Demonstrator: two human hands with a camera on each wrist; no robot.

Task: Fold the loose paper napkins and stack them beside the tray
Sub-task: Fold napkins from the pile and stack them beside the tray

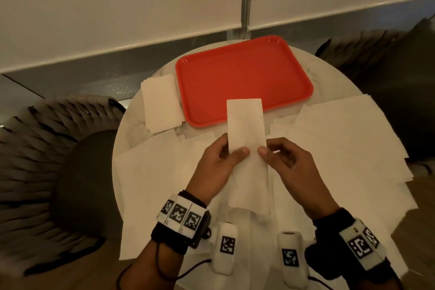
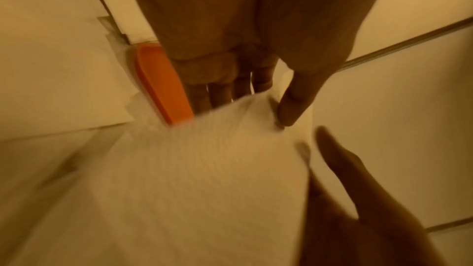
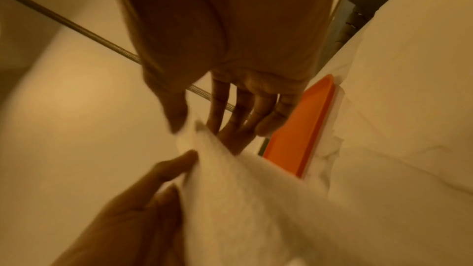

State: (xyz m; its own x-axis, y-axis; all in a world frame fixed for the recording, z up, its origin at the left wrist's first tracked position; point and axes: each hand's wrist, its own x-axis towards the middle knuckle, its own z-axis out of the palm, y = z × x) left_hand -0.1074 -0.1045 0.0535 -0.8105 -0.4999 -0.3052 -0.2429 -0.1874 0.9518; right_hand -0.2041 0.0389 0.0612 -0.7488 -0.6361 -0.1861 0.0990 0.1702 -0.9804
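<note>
A long white napkin [image 1: 246, 125], folded into a narrow strip, is held up over the round table. My left hand [image 1: 226, 155] pinches its left edge with thumb on top, and my right hand [image 1: 275, 153] pinches its right edge. The strip's far end overlaps the near rim of the red tray [image 1: 244, 75]; its near end hangs down between my wrists. A stack of folded napkins [image 1: 161, 103] lies left of the tray. In the left wrist view the napkin [image 2: 204, 169] fills the lower frame beside the tray [image 2: 161, 86]. The right wrist view shows the napkin [image 3: 256, 199] and tray [image 3: 304, 128].
Loose unfolded napkins [image 1: 341, 139] cover the right and near parts of the white round table [image 1: 131, 125], some hanging past its edge. Dark woven chairs [image 1: 47, 148] stand left and right. A white wall runs behind the table.
</note>
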